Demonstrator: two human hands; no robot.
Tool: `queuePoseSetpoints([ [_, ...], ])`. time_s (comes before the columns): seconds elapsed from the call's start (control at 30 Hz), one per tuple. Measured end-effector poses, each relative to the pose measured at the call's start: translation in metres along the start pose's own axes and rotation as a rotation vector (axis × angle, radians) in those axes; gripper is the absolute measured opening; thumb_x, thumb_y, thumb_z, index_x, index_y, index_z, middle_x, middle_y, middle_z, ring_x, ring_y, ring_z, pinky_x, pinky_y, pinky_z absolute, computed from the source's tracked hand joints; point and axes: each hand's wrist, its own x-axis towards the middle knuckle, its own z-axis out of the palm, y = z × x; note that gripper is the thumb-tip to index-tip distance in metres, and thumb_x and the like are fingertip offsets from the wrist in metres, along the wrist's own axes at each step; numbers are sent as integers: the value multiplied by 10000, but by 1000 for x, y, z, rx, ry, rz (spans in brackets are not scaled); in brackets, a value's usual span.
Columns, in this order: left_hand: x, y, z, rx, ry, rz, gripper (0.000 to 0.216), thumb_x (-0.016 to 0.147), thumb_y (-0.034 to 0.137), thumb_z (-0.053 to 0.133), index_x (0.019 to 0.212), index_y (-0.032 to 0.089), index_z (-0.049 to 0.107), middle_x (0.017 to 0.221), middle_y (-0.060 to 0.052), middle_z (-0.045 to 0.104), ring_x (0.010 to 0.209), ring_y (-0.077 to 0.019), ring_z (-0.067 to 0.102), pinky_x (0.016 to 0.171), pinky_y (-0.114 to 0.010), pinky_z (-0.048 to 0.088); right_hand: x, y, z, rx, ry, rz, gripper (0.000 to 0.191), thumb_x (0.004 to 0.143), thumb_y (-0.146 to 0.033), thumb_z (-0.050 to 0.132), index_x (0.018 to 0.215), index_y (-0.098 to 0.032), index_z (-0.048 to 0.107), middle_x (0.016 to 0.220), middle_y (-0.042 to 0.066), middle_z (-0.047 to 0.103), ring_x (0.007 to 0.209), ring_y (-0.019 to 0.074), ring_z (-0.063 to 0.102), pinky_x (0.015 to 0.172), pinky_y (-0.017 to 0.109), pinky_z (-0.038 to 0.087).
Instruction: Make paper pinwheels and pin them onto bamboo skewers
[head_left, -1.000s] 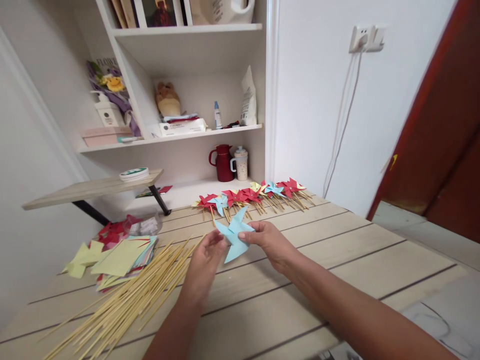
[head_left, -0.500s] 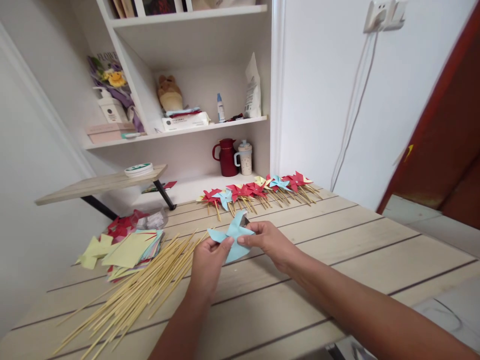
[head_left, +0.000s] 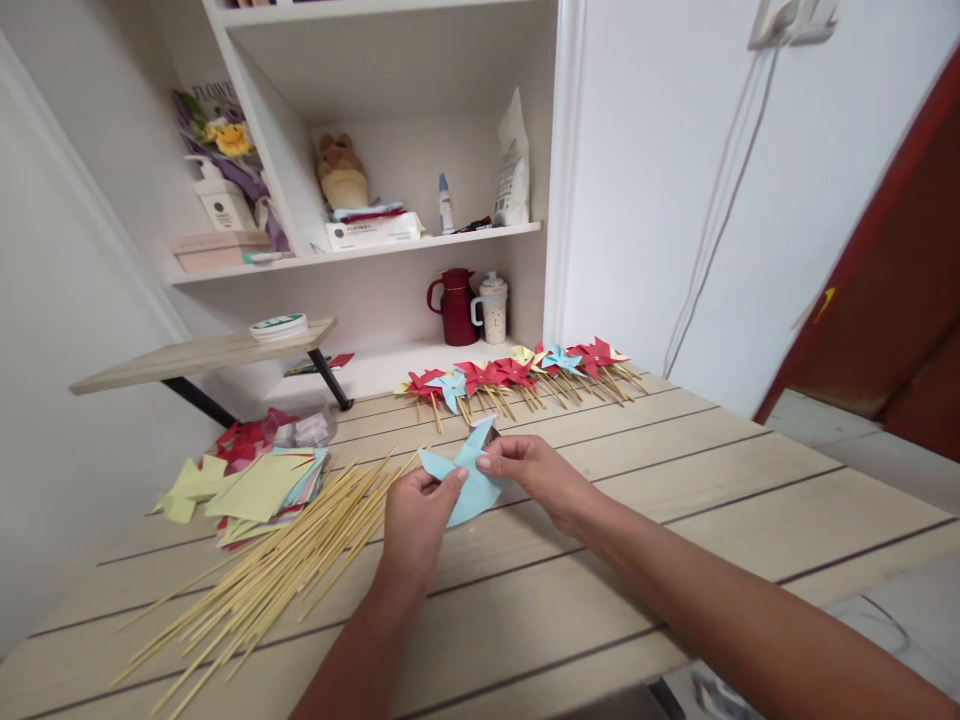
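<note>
A light blue paper pinwheel (head_left: 466, 476) is held just above the wooden table (head_left: 675, 510) between both hands. My left hand (head_left: 417, 518) pinches its lower left part with thumb and fingers. My right hand (head_left: 534, 474) pinches its right side near the centre. A small dark object shows behind the pinwheel's top blade; I cannot make it out. A heap of bamboo skewers (head_left: 277, 575) lies just left of my left hand.
A row of finished red, blue and yellow pinwheels (head_left: 517, 375) on sticks lies along the table's far edge. Stacked coloured paper squares (head_left: 251, 487) sit at the left. Shelves behind hold a red jug (head_left: 452, 308), a cup (head_left: 493, 308) and boxes.
Both hands and the blue pinwheel stay together, with the fingers shifting slightly on the paper. The camera has tilted down and nearer to the table.
</note>
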Motion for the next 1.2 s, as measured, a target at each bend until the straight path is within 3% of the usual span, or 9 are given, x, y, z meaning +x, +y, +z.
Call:
queuePoseSetpoints([
  [0.47, 0, -2, 0, 27, 33, 4, 307, 625, 411, 790, 712, 121, 738, 645, -40, 701, 585, -157, 592, 568, -257, 449, 3, 3, -1, -26, -9, 2, 329, 649, -453, 789, 622, -171, 621, 611, -29, 532, 633, 131, 445, 653, 287, 316],
  [0.67, -1, -2, 2, 16, 16, -10, 306, 618, 400, 796, 723, 118, 739, 638, -43, 702, 571, -161, 595, 562, -263, 451, 3, 3, -1, -203, 8, -83, 228, 710, -383, 719, 663, -174, 640, 632, -20, 552, 620, 133, 457, 617, 277, 323],
  [0.9, 1, 5, -4, -28, -104, -7, 436, 657, 446, 809, 944, 123, 750, 941, -109, 766, 845, -220, 686, 792, -305, 493, 2, -2, -2, -249, 20, -65, 197, 709, -344, 689, 652, -171, 615, 617, -34, 532, 587, 115, 437, 583, 253, 309],
  [1.0, 1, 5, -4, -44, -170, -77, 450, 609, 431, 845, 925, 122, 754, 863, -103, 768, 775, -228, 691, 745, -316, 506, 2, -1, -2, -214, 18, -51, 206, 700, -341, 698, 639, -171, 599, 618, -33, 528, 583, 114, 437, 581, 253, 308],
  [1.2, 1, -2, -5, -84, -155, -95, 347, 629, 381, 833, 848, 120, 767, 751, -82, 751, 714, -202, 677, 711, -295, 508, 1, 1, -2, -180, -4, -61, 201, 712, -332, 705, 647, -172, 602, 611, -35, 522, 583, 113, 436, 574, 253, 299],
])
